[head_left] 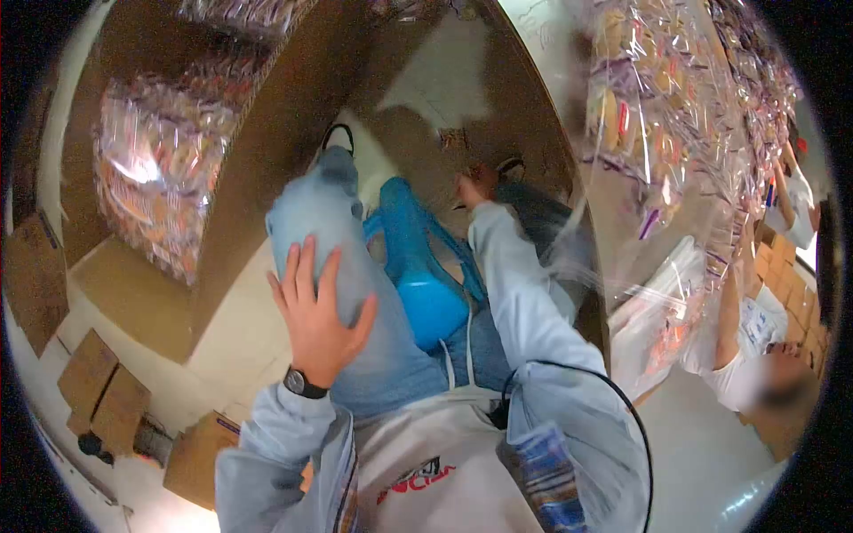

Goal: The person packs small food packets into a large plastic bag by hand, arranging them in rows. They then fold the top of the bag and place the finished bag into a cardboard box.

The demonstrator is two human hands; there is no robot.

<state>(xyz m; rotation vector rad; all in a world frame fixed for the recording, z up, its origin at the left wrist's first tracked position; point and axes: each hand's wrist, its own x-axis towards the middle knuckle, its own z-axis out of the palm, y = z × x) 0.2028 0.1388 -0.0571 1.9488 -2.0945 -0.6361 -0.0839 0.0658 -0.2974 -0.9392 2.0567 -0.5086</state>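
Note:
My left hand [317, 311] lies on my left thigh with its fingers spread; it holds nothing. My right hand [477, 185] reaches down near my right shoe [510, 169]. Its fingers look curled, and what they hold, if anything, is too dark and small to make out. A small packet [453, 139] lies on the floor just beyond that hand. Between my legs is a bright blue plastic seat [430, 306].
Tall cardboard [293, 115] rises to the left, beside stacked clear-wrapped packets [155, 173]. More packets in clear film [635, 107] hang or stand at the right. A person in white [742, 355] is at far right. Cardboard boxes [105, 382] stand lower left.

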